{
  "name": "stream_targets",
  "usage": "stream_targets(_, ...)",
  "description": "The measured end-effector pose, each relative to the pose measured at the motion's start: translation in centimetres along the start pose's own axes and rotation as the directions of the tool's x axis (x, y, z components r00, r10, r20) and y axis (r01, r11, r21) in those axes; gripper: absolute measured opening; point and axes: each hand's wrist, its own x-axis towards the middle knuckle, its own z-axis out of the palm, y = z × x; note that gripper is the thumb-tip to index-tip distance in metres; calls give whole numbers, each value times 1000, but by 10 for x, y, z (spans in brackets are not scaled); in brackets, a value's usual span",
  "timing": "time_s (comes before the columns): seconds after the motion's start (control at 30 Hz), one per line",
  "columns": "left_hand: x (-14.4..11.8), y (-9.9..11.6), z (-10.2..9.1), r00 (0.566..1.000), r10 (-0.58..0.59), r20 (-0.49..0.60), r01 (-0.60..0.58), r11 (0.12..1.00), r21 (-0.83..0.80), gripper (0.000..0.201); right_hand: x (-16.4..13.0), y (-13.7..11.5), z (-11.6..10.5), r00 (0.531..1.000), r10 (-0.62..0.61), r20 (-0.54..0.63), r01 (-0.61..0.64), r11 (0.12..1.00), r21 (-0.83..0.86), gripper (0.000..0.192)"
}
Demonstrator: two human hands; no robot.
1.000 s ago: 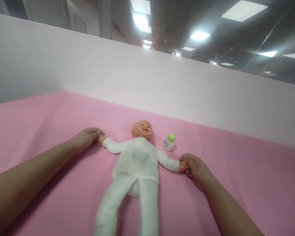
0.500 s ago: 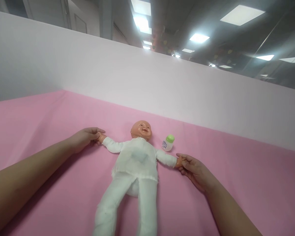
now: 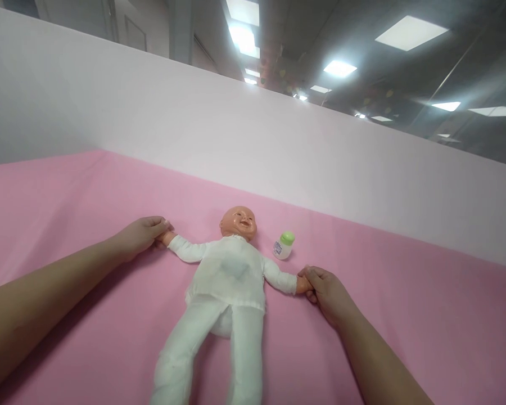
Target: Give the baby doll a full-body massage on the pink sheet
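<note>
On its back on the pink sheet (image 3: 109,343) lies a baby doll (image 3: 231,273) with a hard plastic head and a white cloth body. Its arms are stretched out to both sides. My left hand (image 3: 145,236) is closed on the doll's hand at the left of the view. At the right, my right hand (image 3: 322,287) grips the doll's other hand between thumb and fingers. A small clear bottle (image 3: 284,246) with a green cap stands beside the doll's head, above its right-side arm, touched by neither hand.
A white wall panel (image 3: 257,140) rises behind the pink surface and runs across the view. Beyond it are a door at the upper left and a dark ceiling with several bright light panels (image 3: 411,32). The doll's lower legs leave the bottom of the frame.
My right-hand fingers have closed further over the doll's hand, and my left fingers have curled in more. The whole scene has shifted slightly left in view. Doll and bottle keep their places.
</note>
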Motion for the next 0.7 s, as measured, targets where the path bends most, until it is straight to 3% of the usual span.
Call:
stream_targets(0.27, 0, -2, 1, 999, -9, -52, 7, 999, -46, 35, -2, -4, 5, 992, 36, -117, -27, 996, 83, 46)
stream_targets(0.47, -1, 3, 7, 993, 25, -119, -57, 960, -273, 42, -7, -7, 11, 993, 2, -120, 12, 993, 115, 53)
stream_targets(0.57, -5, 5, 13, 1000, 23, 3, -20, 929, -370, 41, -9, -11, 17, 992, -24, -123, 56, 962, 267, 47)
stream_targets(0.7, -15, 7, 26, 972, -18, 234, 101, 932, -348, 32, -12, -18, 29, 993, -62, -104, 98, 919, 383, 44)
